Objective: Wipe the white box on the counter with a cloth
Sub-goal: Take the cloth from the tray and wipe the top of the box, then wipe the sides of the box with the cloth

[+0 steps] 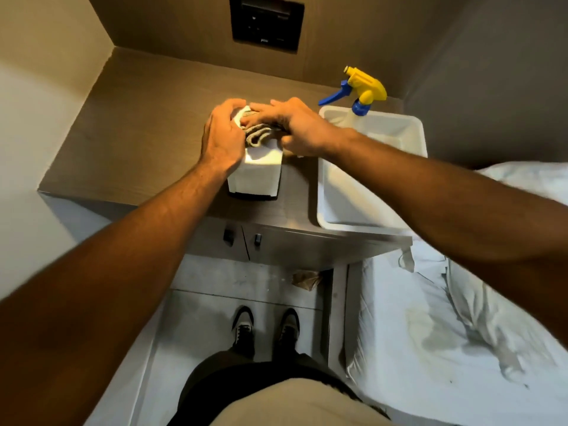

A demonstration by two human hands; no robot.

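Pressing cloth (257, 136) on white box (261, 175) with flat right hand (296, 127); box may tip if left hand (222, 135), seemingly clasping its side, slips.

Dim warm light, brightest at the hands; wide-angle bending, edges slightly blurred

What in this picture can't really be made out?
In the head view:
1. Top of the white box: mostly covered by the cloth, left hand and right hand.
2. Body of the spray bottle: blends into the white tray.
3. Markings on the dark wall panel: too small and dim.
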